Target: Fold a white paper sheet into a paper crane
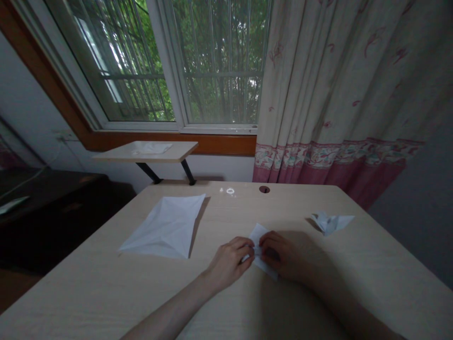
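Head view, from the left: a dark piece of furniture [85,203] stands beside the pale desk [116,293]. A raised shelf [177,153] on black legs bears a flat white paper [155,148]. Nearer, a creased white sheet [166,229] lies spread on the desktop, its right edge lifted slightly. Near the desk's far edge sits a small ring-shaped white mark [230,191]; any lettering in it is too small to read. The left hand [228,259] is curled nearly closed, thumb and fingertips pinching the left side of the folded paper [258,231], which lies on the desk between both hands. Just beyond is a round cable hole [264,189]. The right hand [288,255] has its fingers bent, tips on the paper's right side; whether it grips cannot be told. Farther right rests a pointed, folded white piece [331,223], near the flowered curtain [318,104].
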Demonstrator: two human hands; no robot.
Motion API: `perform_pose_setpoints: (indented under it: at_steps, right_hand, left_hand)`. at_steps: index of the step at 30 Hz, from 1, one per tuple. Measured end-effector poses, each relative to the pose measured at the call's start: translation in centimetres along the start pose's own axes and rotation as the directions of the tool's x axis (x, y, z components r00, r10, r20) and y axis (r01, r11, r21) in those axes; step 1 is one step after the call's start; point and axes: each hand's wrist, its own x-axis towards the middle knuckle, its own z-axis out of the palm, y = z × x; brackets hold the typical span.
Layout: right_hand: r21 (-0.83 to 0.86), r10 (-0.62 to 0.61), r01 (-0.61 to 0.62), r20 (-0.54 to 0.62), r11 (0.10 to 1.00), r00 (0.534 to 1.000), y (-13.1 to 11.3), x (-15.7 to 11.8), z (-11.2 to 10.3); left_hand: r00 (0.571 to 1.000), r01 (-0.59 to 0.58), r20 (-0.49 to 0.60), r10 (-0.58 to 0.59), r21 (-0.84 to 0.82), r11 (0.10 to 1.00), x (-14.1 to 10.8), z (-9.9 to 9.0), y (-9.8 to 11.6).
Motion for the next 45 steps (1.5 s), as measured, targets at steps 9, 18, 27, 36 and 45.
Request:
perform_pose_setpoints:
  at_steps: [9, 18, 27, 36, 45]
  right_hand:
    - [-0.061, 0.056, -0.057, -0.032, 0.996, 0.998, -0.2, 0.2, 0.7]
    - [-0.044, 0.137, -0.144, -0.127, 0.989, 0.982, -0.2, 0.4, 1.6]
    - [-0.15, 0.128, -0.146, -0.125, 0.978, 0.984, -0.6, 0.4, 1.8]
    - [-0.27, 0.094, -0.116, -0.092, 0.956, 0.991, -0.6, 0.5, 2.0]
    - [-0.417, 0.078, -0.123, -0.122, 0.9, 0.989, -0.1, 0.3, 2.2]
  left_hand:
    - [0.994, 0.102, -0.024, -0.104, -0.082, 0.991, 0.2, -0.2, 0.4]
    - [0.986, 0.168, -0.015, -0.167, 0.104, 0.98, 0.4, -0.2, 0.6]
    - [0.982, 0.187, -0.051, -0.181, 0.179, 0.966, 0.4, 0.0, 0.6]
    - [0.98, 0.2, -0.055, -0.192, 0.225, 0.954, 0.6, 0.1, 0.9]
    - [0.974, 0.225, -0.051, -0.219, 0.251, 0.941, 0.7, 0.0, 1.0]
